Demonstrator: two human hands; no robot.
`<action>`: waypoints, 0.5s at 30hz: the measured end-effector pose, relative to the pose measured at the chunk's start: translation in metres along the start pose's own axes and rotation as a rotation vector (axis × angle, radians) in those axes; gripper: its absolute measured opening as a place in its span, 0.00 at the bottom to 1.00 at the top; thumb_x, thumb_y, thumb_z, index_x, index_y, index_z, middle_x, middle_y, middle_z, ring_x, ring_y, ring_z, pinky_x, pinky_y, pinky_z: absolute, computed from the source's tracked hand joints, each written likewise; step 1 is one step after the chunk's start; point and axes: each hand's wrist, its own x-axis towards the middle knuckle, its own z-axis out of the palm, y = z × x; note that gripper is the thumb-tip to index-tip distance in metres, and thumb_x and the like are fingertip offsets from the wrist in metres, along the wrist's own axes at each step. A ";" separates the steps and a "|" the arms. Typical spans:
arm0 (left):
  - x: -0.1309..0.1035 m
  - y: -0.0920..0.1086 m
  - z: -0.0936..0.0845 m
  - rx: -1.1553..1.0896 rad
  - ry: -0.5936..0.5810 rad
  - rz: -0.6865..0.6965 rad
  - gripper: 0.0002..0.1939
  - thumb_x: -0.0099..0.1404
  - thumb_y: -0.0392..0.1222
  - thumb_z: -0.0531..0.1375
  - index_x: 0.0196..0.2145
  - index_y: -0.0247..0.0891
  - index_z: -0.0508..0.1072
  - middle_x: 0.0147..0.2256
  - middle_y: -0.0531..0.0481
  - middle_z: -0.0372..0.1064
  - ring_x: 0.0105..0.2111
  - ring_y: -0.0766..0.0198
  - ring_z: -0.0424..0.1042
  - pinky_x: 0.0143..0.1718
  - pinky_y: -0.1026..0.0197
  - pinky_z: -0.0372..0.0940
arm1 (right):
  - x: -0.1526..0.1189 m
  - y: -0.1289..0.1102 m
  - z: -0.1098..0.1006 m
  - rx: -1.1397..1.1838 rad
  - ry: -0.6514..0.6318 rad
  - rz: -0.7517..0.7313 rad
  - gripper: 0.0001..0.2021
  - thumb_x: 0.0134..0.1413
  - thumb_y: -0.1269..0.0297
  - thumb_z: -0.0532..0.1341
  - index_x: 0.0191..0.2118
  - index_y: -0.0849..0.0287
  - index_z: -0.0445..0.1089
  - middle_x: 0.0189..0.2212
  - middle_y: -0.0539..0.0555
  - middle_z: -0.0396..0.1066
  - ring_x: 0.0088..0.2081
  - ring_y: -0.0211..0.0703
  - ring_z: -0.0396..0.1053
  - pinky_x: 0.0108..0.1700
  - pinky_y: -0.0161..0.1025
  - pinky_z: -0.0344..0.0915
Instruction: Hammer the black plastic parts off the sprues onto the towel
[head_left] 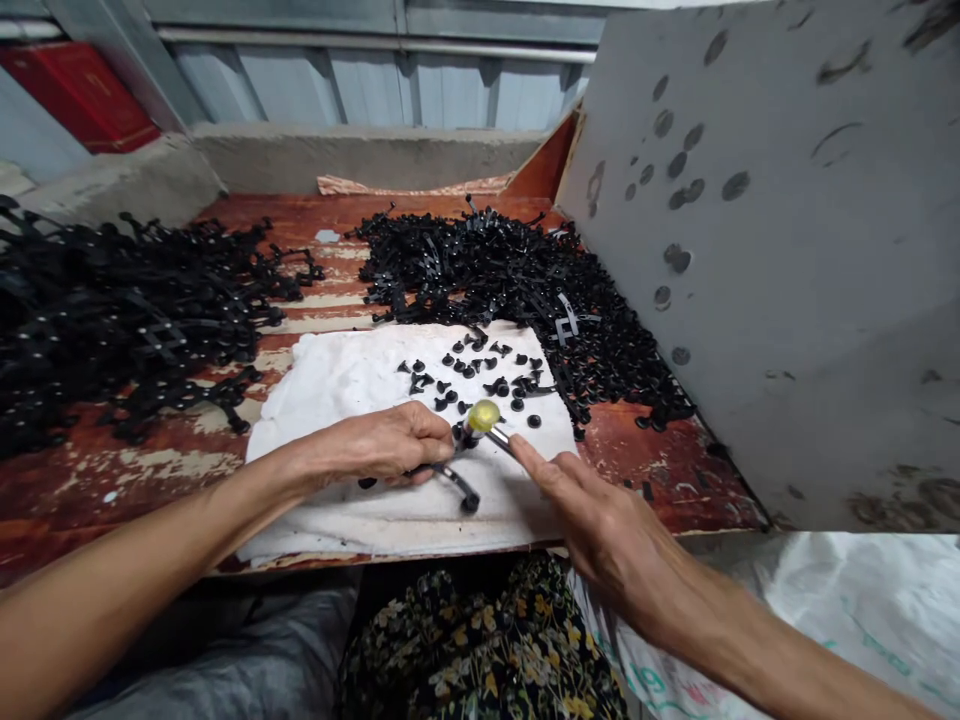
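My left hand (401, 445) is closed on a black strip-shaped part (455, 482) with round knobs, held low over a white cloth (322, 400). One end of the part sticks out below my fingers toward me. In my right hand (592, 500) is a small mallet (484, 415) with a yellowish head and a dark, shiny handle. The mallet's head is right at the part's upper end, beside my left fingertips; whether it touches cannot be seen. Several small black round-headed plugs (469, 370) lie scattered on the cloth just beyond both hands.
A big heap of black parts (127, 310) covers the table's left side. Another heap (480, 260) lies behind the cloth and runs down the right. A grey stained panel (780, 270) rises at the right. White sacks (862, 600) sit below the table's right edge.
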 end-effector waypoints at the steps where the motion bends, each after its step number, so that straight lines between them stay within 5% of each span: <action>1: 0.000 0.001 0.000 0.009 0.002 -0.007 0.17 0.59 0.50 0.57 0.19 0.39 0.63 0.13 0.57 0.52 0.13 0.71 0.49 0.15 0.66 0.43 | 0.000 0.001 0.001 -0.006 -0.034 0.007 0.37 0.57 0.81 0.49 0.71 0.52 0.48 0.37 0.59 0.73 0.33 0.49 0.74 0.33 0.43 0.74; 6: 0.003 -0.003 0.000 -0.022 -0.024 0.021 0.18 0.60 0.52 0.56 0.18 0.39 0.63 0.13 0.57 0.54 0.13 0.71 0.50 0.15 0.65 0.45 | 0.000 0.002 0.004 0.063 0.168 -0.012 0.39 0.60 0.81 0.50 0.72 0.47 0.40 0.40 0.58 0.73 0.36 0.47 0.73 0.38 0.43 0.75; 9: 0.003 -0.004 -0.002 -0.021 -0.012 0.013 0.18 0.60 0.52 0.56 0.19 0.39 0.63 0.13 0.58 0.53 0.13 0.71 0.50 0.15 0.66 0.44 | 0.000 0.004 0.007 -0.037 0.022 0.007 0.37 0.57 0.81 0.49 0.71 0.51 0.48 0.33 0.57 0.73 0.27 0.46 0.71 0.29 0.41 0.74; 13: 0.001 -0.001 0.002 -0.039 -0.001 0.031 0.17 0.60 0.50 0.55 0.18 0.39 0.62 0.12 0.58 0.52 0.13 0.71 0.49 0.14 0.66 0.43 | 0.000 0.007 0.010 0.032 0.147 -0.015 0.38 0.60 0.80 0.48 0.73 0.47 0.40 0.36 0.58 0.75 0.32 0.47 0.75 0.32 0.42 0.76; 15: 0.000 0.002 0.007 -0.039 -0.003 0.027 0.16 0.60 0.48 0.55 0.19 0.40 0.62 0.13 0.58 0.53 0.13 0.71 0.49 0.14 0.66 0.43 | -0.001 0.011 0.012 0.031 0.099 -0.018 0.36 0.60 0.80 0.49 0.71 0.46 0.48 0.37 0.58 0.77 0.33 0.48 0.77 0.32 0.41 0.77</action>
